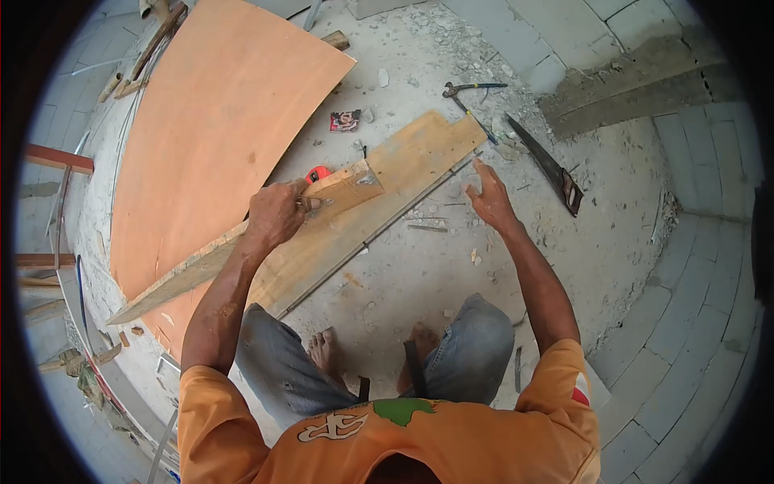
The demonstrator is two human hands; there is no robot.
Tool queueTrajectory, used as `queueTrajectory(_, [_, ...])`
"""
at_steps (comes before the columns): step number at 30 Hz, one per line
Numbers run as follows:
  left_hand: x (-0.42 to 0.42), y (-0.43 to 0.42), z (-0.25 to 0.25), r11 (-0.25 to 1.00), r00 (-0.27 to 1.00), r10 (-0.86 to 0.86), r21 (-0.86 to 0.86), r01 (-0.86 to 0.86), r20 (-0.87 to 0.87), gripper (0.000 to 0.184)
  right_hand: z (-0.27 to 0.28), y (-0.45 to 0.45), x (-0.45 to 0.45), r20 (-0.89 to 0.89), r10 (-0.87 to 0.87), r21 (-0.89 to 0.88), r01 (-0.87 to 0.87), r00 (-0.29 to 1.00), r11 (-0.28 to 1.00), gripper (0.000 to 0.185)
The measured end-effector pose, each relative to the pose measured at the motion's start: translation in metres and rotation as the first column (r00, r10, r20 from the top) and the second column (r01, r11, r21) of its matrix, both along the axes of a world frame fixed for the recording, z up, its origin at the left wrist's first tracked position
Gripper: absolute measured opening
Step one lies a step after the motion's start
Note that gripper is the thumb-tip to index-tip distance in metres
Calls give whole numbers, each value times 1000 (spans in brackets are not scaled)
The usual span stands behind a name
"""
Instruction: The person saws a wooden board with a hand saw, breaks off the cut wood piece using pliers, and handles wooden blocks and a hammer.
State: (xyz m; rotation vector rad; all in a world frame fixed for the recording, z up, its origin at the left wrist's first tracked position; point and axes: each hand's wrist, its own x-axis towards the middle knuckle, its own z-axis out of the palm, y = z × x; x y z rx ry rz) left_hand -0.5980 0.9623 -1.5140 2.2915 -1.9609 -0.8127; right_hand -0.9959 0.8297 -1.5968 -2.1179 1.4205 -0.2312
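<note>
My left hand (278, 214) grips a long tan wooden plank (347, 191), seemingly steadying it; shifting likely needs my empty right hand (491, 198).

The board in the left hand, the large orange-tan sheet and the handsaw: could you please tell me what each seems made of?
Held board: likely wood or plywood, unfinished-looking, yellowish-brown with a scuffed end. Large sheet: probably plywood, smooth and dull, thin with a straight-cut edge. Handsaw blade: apparently metal, dark and thin. Handsaw handle: brownish, perhaps wood, though plastic is possible.
</note>
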Motion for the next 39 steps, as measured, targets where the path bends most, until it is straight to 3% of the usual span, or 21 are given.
queueTrajectory(2, [-3, -1, -11, 1000, 1000, -16, -13, 16, -18, 33, -29, -13, -94, -107, -219, -216, 192, 970, 957, 54])
queueTrajectory(5, [-12, -5, -36, 999, 999, -19, -36, 20, 47, 32, -43, -21, -208, -291, -468, -465, 304, 835, 832, 45])
queueTrajectory(8, [-21, -7, -51, 999, 993, -38, -8, 39, 108, 31, -50, -14, -284, -459, -541, -455, 337, 704, 824, 42])
queueTrajectory(10, [-20, -7, -58, 998, 993, -54, -33, 58, 107, 30, -72, -16, -327, -438, -573, -514, 330, 693, 792, 41])
queueTrajectory(12, [-21, -10, -59, 998, 991, -44, -42, 50, 123, 29, -95, -28, -361, -308, -710, -475, 544, 634, 692, 42])
queueTrajectory(13, [-22, -14, -57, 998, 990, -58, -14, 60, 127, 28, -98, -31, -374, -310, -706, -471, 543, 636, 696, 42])
queueTrajectory(15, [-21, -15, -58, 998, 988, -70, 14, 69, 140, 29, -109, -46, -386, -302, -716, -505, 532, 629, 680, 44])
queueTrajectory(17, [-24, -12, -57, 999, 983, -45, -2, 46, 176, 29, -128, -64, -400, -281, -657, -507, 473, 700, 721, 47])
queueTrajectory(19, [-23, -9, -58, 997, 982, -63, -30, 69, 180, 30, -157, -88, -416, -293, -757, -419, 633, 584, 651, 55])
queueTrajectory(20, [-23, -10, -60, 996, 981, -78, -38, 86, 176, 31, -160, -96, -414, -307, -755, -321, 683, 580, 656, 50])
queueTrajectory(22, [-23, -10, -59, 997, 974, -63, -37, 73, 217, 31, -193, -107, -431, -372, -742, -466, 580, 557, 669, 45])
queueTrajectory(24, [-24, -9, -59, 990, 962, -120, -36, 133, 246, 32, -178, -105, -410, -397, -776, -456, 628, 491, 631, 44])
queueTrajectory(26, [-25, -5, -61, 990, 959, -118, -40, 133, 257, 32, -177, -100, -415, -352, -778, -419, 656, 520, 628, 45])
queueTrajectory(28, [-25, -8, -59, 993, 954, -117, 24, 114, 276, 31, -137, -83, -373, -161, -895, -106, 895, 415, 434, 46])
queueTrajectory(29, [-24, -6, -61, 991, 937, -133, 42, 126, 322, 30, -130, -70, -363, 10, -931, 60, 930, 364, 364, 45])
queueTrajectory(30, [-20, -8, -63, 993, 940, -116, 33, 111, 322, 30, -124, -60, -354, 175, -947, 235, 923, 268, 305, 44])
queueTrajectory(32, [-20, -4, -64, 983, 935, -163, -32, 183, 314, 31, -98, -32, -333, 178, -984, 537, 838, 1, 98, 37])
queueTrajectory(34, [-20, -8, -57, 986, 941, -150, -28, 166, 304, 31, -86, -3, -302, 253, -964, 633, 767, -82, 100, 32])
queueTrajectory(36, [-20, -2, -58, 981, 947, -155, -67, 180, 280, 33, -38, 17, -244, 370, -929, 670, 697, -13, 257, 29])
queueTrajectory(37, [-18, -2, -59, 981, 949, -147, -79, 176, 280, 33, -33, 16, -234, 381, -925, 665, 698, -8, 268, 29])
queueTrajectory(39, [-18, 1, -62, 984, 974, -123, -102, 145, 191, 33, -26, 16, -222, 531, -831, 507, 723, 166, 469, 22])
